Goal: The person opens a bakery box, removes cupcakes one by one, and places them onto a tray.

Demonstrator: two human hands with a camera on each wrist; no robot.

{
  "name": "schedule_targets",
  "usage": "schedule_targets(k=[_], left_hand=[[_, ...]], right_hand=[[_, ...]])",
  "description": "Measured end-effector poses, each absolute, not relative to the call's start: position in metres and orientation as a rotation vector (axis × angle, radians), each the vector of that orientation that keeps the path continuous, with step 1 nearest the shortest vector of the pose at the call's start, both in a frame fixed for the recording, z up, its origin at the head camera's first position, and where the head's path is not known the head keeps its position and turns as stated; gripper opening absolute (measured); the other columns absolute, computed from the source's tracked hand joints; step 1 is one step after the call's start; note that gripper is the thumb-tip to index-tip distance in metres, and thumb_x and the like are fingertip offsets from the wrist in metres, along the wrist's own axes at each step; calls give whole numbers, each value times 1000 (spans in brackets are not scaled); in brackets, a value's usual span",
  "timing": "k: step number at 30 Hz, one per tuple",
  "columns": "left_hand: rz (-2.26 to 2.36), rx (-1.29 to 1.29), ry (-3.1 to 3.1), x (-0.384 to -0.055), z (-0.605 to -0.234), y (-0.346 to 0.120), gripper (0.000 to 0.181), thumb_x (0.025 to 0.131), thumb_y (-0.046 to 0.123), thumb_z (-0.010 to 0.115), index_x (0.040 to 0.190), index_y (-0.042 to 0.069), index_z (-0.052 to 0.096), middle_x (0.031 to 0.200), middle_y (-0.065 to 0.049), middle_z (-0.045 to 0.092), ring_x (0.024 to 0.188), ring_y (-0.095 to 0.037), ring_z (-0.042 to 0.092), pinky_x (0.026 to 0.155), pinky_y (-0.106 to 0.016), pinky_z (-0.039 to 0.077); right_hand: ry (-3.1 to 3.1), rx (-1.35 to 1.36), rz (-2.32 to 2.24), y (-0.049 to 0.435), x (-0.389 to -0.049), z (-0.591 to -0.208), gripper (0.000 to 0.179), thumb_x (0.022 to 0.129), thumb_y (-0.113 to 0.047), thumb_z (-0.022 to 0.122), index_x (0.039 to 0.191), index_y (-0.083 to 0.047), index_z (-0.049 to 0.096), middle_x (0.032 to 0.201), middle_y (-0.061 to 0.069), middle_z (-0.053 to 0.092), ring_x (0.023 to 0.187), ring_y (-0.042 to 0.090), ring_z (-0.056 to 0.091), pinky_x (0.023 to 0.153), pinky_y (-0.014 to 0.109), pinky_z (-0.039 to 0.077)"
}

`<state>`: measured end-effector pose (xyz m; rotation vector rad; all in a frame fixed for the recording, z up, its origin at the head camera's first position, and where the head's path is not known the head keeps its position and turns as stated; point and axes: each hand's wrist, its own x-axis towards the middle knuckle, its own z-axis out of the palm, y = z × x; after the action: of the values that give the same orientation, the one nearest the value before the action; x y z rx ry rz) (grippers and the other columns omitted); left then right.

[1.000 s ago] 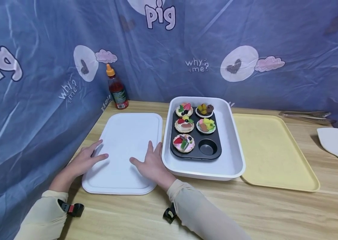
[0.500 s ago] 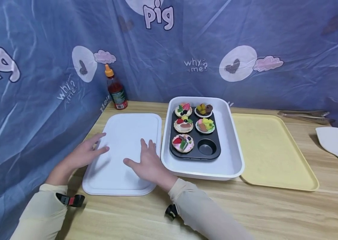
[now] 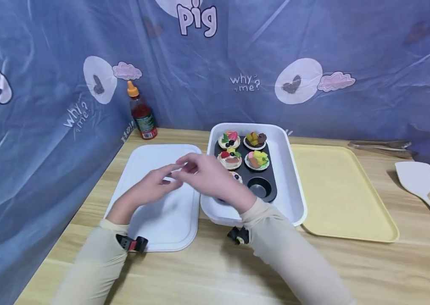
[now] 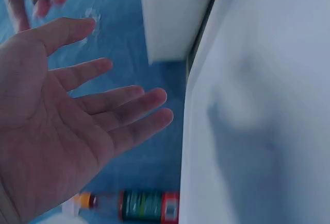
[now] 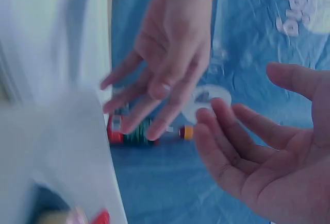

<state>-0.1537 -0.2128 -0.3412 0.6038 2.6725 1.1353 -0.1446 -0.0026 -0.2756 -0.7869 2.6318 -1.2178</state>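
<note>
My left hand (image 3: 154, 183) hovers over the white lid-like board (image 3: 157, 231), palm bare in the left wrist view, its fingers (image 4: 131, 105) loosely extended. Close beside it in the head view, my right hand (image 3: 209, 176) is raised over the near left corner of the white tray (image 3: 293, 190), fingers slightly bent and holding nothing in the right wrist view. A dark muffin pan (image 3: 272, 180) lies in that tray. Several fruit-topped tarts (image 3: 257, 160) sit in its cups, and the near right cup (image 3: 259, 187) has none. My right hand partly hides the near left tart (image 3: 236, 176).
A sauce bottle (image 3: 143, 116) with an orange cap stands at the back left. Right of the white tray lies a yellow tray (image 3: 337, 195). Metal tongs (image 3: 383, 147) and a white spatula (image 3: 415, 177) lie at the far right. A blue cloth hangs behind the table.
Both hands have risen from the white board and moved right, coming together, with the right hand now over the tray's edge. The tarts and pan stay put. The head view has shifted slightly.
</note>
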Motion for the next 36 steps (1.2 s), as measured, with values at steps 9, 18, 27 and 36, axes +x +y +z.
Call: schedule_targets(k=[9, 18, 27, 36], left_hand=[[1194, 619, 2559, -165, -355, -161, 66, 100, 22, 60, 156, 4, 33, 157, -18, 41, 128, -36, 57, 104, -48, 50], [1176, 541, 2525, -170, -365, -154, 71, 99, 24, 65, 159, 10, 29, 153, -17, 47, 128, -33, 58, 103, -46, 50], [1220, 522, 2467, -174, -366, -153, 71, 98, 24, 66, 159, 15, 31, 154, -15, 46, 130, -32, 56, 105, -46, 49], [1225, 518, 2470, -177, -364, -154, 68, 97, 22, 68, 157, 15, 37, 154, -13, 46, 128, -31, 57, 106, -45, 48]], right_hand=[[2725, -569, -1495, 24, -201, -281, 30, 94, -24, 69, 119, -7, 70, 111, 9, 74, 105, 22, 67, 91, 37, 53], [2660, -275, -1597, 50, -259, -304, 56, 92, -25, 71, 143, -11, 54, 147, 18, 53, 137, 33, 48, 112, 45, 42], [2773, -173, -1439, 63, -286, -334, 70, 92, -29, 72, 152, -8, 43, 124, 19, 61, 87, 22, 59, 78, 34, 48], [2841, -176, -1360, 65, -291, -349, 70, 90, -25, 74, 150, -5, 44, 105, 16, 62, 102, 31, 56, 98, 43, 46]])
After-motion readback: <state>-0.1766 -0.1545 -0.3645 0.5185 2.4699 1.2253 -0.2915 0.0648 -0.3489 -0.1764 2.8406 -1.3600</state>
